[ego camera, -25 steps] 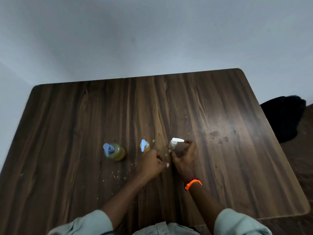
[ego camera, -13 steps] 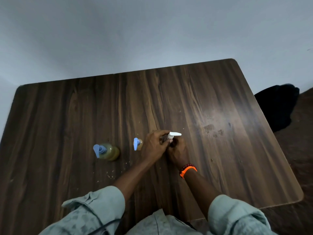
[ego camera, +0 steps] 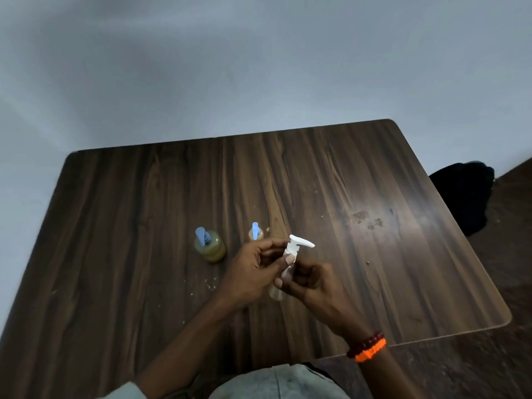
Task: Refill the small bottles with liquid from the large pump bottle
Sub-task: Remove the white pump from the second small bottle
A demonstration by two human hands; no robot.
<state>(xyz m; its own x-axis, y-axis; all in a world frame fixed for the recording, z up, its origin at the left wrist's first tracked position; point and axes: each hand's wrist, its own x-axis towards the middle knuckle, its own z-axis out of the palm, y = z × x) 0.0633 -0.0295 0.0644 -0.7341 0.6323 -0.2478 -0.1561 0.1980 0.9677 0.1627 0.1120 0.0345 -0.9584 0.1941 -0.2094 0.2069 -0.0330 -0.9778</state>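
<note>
1. The left hand (ego camera: 253, 272) is raised over the table (ego camera: 403, 254), and its thumb and fingers are closed around the white pump head (ego camera: 299, 245) of a small clear bottle (ego camera: 280, 286).
2. The right hand (ego camera: 312, 283) holds the body of the same bottle from the right side, with the fingers curled around it. The wrist carries an orange band (ego camera: 370, 351) and a dark red bead bracelet (ego camera: 364, 342) just beside it.
3. The small clear bottle is tilted between the two hands, above the table, with the nozzle pointing to the right. I cannot tell if there is liquid inside; the body looks transparent.
4. The large pump bottle (ego camera: 209, 245) stands upright on the table, to the left of the hands. It has a blue pump and yellowish liquid in it.
5. A second small bottle (ego camera: 255, 234) with a blue pump stands between the large bottle and the hands. It also shows yellowish content.
6. Small crumbs (ego camera: 211, 285) lie on the table near the left wrist.
</note>
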